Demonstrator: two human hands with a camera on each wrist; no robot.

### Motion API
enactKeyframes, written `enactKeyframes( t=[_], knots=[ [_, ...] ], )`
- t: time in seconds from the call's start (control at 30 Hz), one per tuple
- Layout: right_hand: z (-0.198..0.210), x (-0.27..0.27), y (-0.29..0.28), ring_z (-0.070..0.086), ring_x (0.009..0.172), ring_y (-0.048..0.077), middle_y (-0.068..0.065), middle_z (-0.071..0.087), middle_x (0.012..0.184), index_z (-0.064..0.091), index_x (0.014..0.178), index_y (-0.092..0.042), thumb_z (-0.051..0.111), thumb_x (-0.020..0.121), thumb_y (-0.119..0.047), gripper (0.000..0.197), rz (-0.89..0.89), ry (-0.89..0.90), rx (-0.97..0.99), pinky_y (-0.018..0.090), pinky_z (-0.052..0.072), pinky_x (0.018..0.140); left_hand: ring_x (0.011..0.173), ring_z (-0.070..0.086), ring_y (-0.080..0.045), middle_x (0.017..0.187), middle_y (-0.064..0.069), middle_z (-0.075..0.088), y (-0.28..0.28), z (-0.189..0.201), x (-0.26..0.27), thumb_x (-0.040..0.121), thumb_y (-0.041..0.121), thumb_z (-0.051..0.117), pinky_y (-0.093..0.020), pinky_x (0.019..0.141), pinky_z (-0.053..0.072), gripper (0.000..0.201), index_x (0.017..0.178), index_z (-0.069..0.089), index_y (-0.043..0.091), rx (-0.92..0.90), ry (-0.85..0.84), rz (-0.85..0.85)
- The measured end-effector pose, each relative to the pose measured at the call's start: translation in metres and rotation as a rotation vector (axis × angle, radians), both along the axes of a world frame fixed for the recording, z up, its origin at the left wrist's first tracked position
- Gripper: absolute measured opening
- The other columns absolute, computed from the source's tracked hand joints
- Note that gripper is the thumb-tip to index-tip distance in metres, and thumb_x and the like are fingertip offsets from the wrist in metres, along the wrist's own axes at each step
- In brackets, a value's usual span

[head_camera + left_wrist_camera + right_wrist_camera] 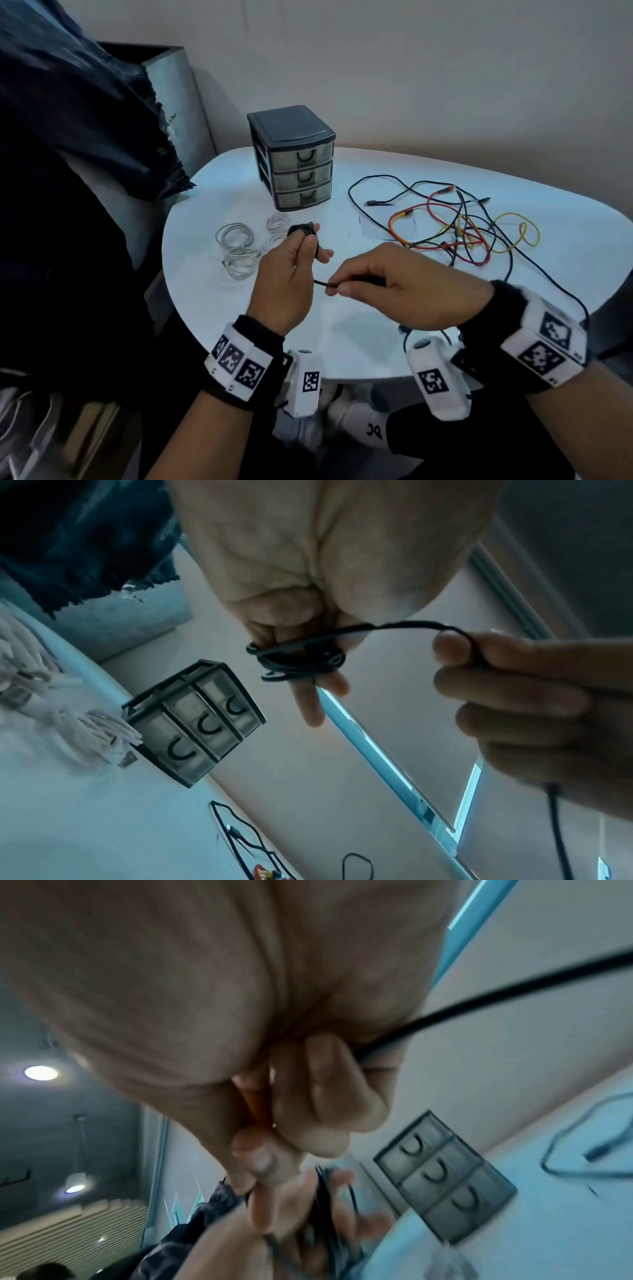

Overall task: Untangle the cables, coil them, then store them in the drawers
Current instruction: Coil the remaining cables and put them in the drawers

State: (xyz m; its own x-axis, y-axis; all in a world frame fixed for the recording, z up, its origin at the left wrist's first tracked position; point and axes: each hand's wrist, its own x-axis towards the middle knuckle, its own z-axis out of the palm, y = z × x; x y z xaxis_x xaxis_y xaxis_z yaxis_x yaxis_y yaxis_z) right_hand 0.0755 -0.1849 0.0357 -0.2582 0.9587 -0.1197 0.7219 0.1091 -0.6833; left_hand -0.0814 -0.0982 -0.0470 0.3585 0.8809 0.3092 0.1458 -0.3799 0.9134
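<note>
— Cloth first: dark fabric hangs over the far left, reaching down to the white table's left edge. What's beside it?

— White coiled cables, several bundles lying together on the table's left part. Just beyond them, farther from the person, stands the grey drawer unit, three drawers stacked, all pushed in.

— And the left hand?

— Raised above the table, near the white coils but clear of them. Two fingers are held out close together, and the black cable is wound around them in several turns; the thumb presses against the windings. The left wrist view shows the loops sitting snug around those fingers.

— Where does that cable run?

— A short stretch crosses the gap to the right hand, which hovers just right of the left one. Thumb and forefinger pinch the cable, the other fingers curled under. From the right hand's far side the cable passes through the palm and trails off toward the right; the right wrist view shows it leaving the hand as a straight dark line.

— Anything farther right?

— The tangled pile: red, yellow and black cables looped over one another on the table's right part, well apart from the drawers. A long black strand runs from it toward the near right edge. Whether that strand is the one being held, I cannot tell.
</note>
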Motion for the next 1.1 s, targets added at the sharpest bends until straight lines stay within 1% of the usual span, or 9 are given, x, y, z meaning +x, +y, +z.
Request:
enactKeyframes(
  t=[0.2, 0.27, 0.37, 0.5, 0.6, 0.73, 0.83, 0.93, 1.1],
  knots=[
    [0.029, 0.031, 0.026, 0.048, 0.053, 0.003, -0.012, 0.063, 0.061, 0.075, 0.087, -0.017, 0.064, 0.094, -0.019, 0.013, -0.167, -0.009, 0.266, 0.012, 0.036, 0.055, 0.079, 0.072, -0.023, 0.062, 0.005, 0.063, -0.018, 0.006, 0.004, 0.106, 0.032, 0.036, -0.032, 0.083, 0.045, 0.049, 0.080, 0.071, 0.010, -0.215, -0.111, -0.287],
    [0.023, 0.041, 0.037, 0.053, 0.058, 0.008, -0.003, 0.067, 0.066, 0.076, 0.084, -0.019, 0.070, 0.090, -0.020, 0.008, -0.263, 0.083, 0.294, 0.018, 0.042, 0.061, 0.070, 0.068, -0.029, 0.062, -0.016, 0.057, -0.025, 0.016, 0.001, 0.104, 0.040, 0.040, -0.032, 0.084, 0.046, 0.050, 0.076, 0.077, 0.020, -0.322, -0.221, -0.397],
    [0.003, 0.046, 0.045, 0.061, 0.065, 0.004, -0.007, 0.072, 0.072, 0.078, 0.085, -0.021, 0.073, 0.088, -0.020, 0.006, -0.323, 0.199, 0.243, 0.019, 0.047, 0.066, 0.058, 0.062, -0.024, 0.057, -0.004, 0.049, -0.027, 0.024, -0.005, 0.101, 0.038, 0.043, -0.028, 0.083, 0.048, 0.044, 0.089, 0.076, 0.011, -0.410, -0.434, -0.416],
    [-0.035, 0.023, 0.032, 0.046, 0.047, -0.002, -0.011, 0.055, 0.055, 0.078, 0.089, -0.015, 0.065, 0.093, -0.020, 0.014, -0.257, 0.233, 0.033, 0.008, 0.034, 0.052, 0.076, 0.067, -0.025, 0.061, 0.005, 0.055, -0.026, 0.027, -0.009, 0.100, 0.026, 0.033, -0.023, 0.084, 0.049, 0.045, 0.103, 0.061, -0.008, -0.323, -0.508, -0.392],
    [-0.060, -0.004, 0.011, 0.044, 0.049, 0.001, -0.014, 0.054, 0.051, 0.077, 0.093, -0.010, 0.061, 0.097, -0.018, 0.019, -0.154, 0.255, -0.092, 0.009, 0.034, 0.052, 0.093, 0.069, -0.026, 0.068, 0.002, 0.059, -0.025, 0.024, -0.011, 0.101, 0.025, 0.034, -0.026, 0.087, 0.050, 0.039, 0.100, 0.059, -0.006, -0.309, -0.544, -0.356],
    [-0.061, -0.017, -0.004, 0.044, 0.054, 0.009, -0.007, 0.051, 0.055, 0.077, 0.093, -0.018, 0.058, 0.099, -0.026, 0.020, -0.103, 0.216, -0.073, 0.021, 0.036, 0.057, 0.112, 0.066, -0.032, 0.077, 0.005, 0.069, -0.024, 0.015, -0.009, 0.102, 0.029, 0.037, -0.044, 0.102, 0.046, 0.041, 0.084, 0.059, -0.001, -0.230, -0.388, -0.260],
    [-0.048, -0.019, -0.009, 0.039, 0.049, 0.008, -0.005, 0.047, 0.055, 0.075, 0.096, -0.019, 0.054, 0.101, -0.026, 0.022, -0.093, 0.156, -0.051, 0.023, 0.034, 0.054, 0.125, 0.058, -0.012, 0.085, 0.001, 0.075, -0.027, 0.013, 0.000, 0.107, 0.023, 0.035, -0.028, 0.102, 0.044, 0.041, 0.081, 0.059, 0.002, -0.139, -0.235, -0.194],
    [-0.032, -0.012, -0.015, 0.040, 0.047, 0.009, -0.010, 0.044, 0.050, 0.072, 0.095, -0.019, 0.050, 0.103, -0.025, 0.024, -0.066, 0.047, 0.034, 0.017, 0.029, 0.051, 0.109, 0.065, -0.004, 0.088, 0.004, 0.072, -0.020, 0.011, 0.007, 0.107, 0.022, 0.037, -0.016, 0.086, 0.046, 0.032, 0.092, 0.060, 0.007, -0.037, -0.021, -0.153],
    [-0.009, 0.004, -0.021, 0.049, 0.056, 0.002, -0.028, 0.053, 0.058, 0.065, 0.082, -0.034, 0.052, 0.101, -0.025, 0.024, -0.039, -0.193, 0.209, 0.018, 0.028, 0.054, 0.078, 0.058, -0.018, 0.081, -0.005, 0.061, -0.016, 0.003, 0.005, 0.107, 0.028, 0.033, -0.039, 0.076, 0.047, 0.035, 0.082, 0.050, 0.009, 0.127, 0.305, -0.286]
  ],
)
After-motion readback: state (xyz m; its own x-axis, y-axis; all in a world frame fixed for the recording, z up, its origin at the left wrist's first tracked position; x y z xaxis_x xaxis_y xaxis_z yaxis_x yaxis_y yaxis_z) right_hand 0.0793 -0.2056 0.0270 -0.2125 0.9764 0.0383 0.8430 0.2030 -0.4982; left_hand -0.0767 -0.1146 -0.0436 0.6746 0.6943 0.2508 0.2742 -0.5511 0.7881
